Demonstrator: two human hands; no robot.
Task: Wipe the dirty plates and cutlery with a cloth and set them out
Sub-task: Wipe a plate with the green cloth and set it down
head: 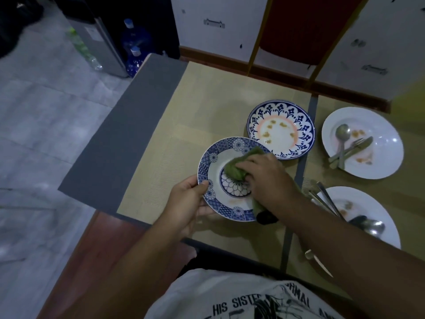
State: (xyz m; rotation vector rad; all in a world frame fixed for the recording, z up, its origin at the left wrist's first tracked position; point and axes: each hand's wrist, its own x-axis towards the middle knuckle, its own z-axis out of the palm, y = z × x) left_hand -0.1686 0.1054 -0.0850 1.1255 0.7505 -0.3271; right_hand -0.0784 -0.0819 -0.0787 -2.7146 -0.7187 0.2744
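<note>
A blue-patterned plate (215,157) lies on the beige placemat (184,125). My left hand (186,203) grips its near-left rim, thumb on top. My right hand (266,178) presses a bunched green cloth (232,168) onto the plate's middle. Faint orange smears remain near the plate's front edge. Behind it stands a second blue-and-white plate (281,130) with food spots. To the right, a white plate (386,143) holds a spoon, fork and knife (345,148). Another white plate (368,210) with cutlery (326,199) lies near right.
A knife (318,263) lies on the mat near the table's front edge. A grey mat (128,134) covers the table's left side. A red chair (305,31) stands behind the table. Blue water bottles (134,47) and a metal appliance stand on the floor at the back left.
</note>
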